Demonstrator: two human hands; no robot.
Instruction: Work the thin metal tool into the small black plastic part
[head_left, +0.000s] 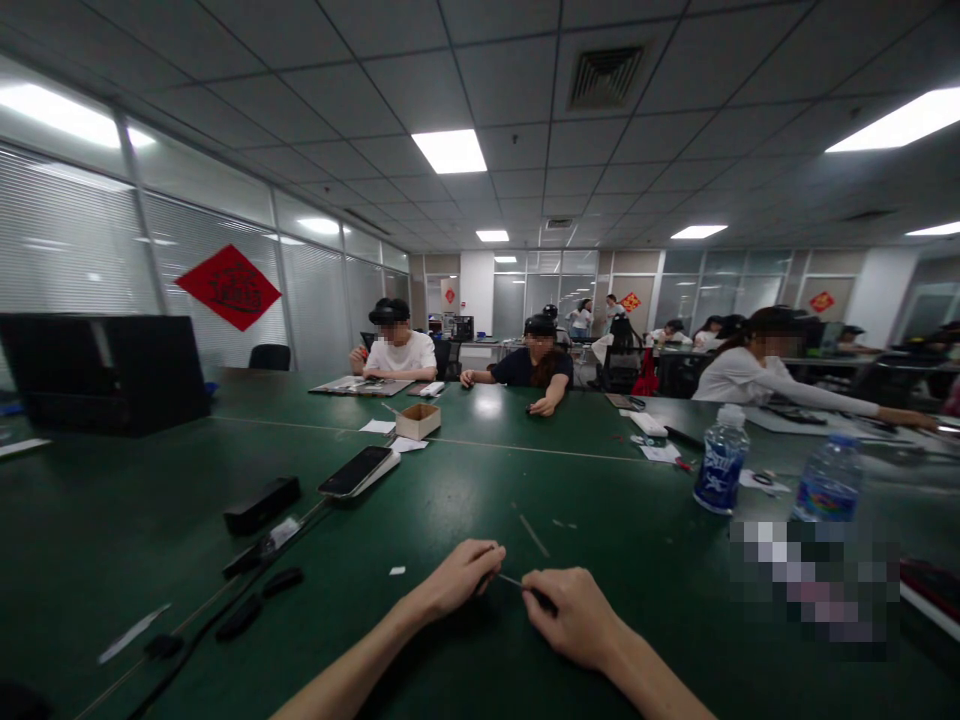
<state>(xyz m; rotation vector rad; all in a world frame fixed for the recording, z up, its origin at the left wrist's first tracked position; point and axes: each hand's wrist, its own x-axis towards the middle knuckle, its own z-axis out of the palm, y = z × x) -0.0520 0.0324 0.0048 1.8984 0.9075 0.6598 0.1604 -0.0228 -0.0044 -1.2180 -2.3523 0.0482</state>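
Note:
My left hand (pixel 457 580) and my right hand (pixel 571 615) are close together, low over the green table (pixel 615 640). Between them runs a thin metal rod (pixel 517 586), pinched in the fingertips of both hands. Its right end meets a small dark piece (pixel 543 601), partly hidden by my right fingers. A pale thin strip (pixel 534 535) lies just beyond my hands, and a small white scrap (pixel 397 571) lies to the left of them.
A smartphone (pixel 356 472) rests on a white box, near a black case (pixel 262 505) and black cables (pixel 240 618). Water bottles (pixel 721 460) stand to the right. Farther off are a cardboard box (pixel 418 420), a large black case (pixel 105 375) and several seated people.

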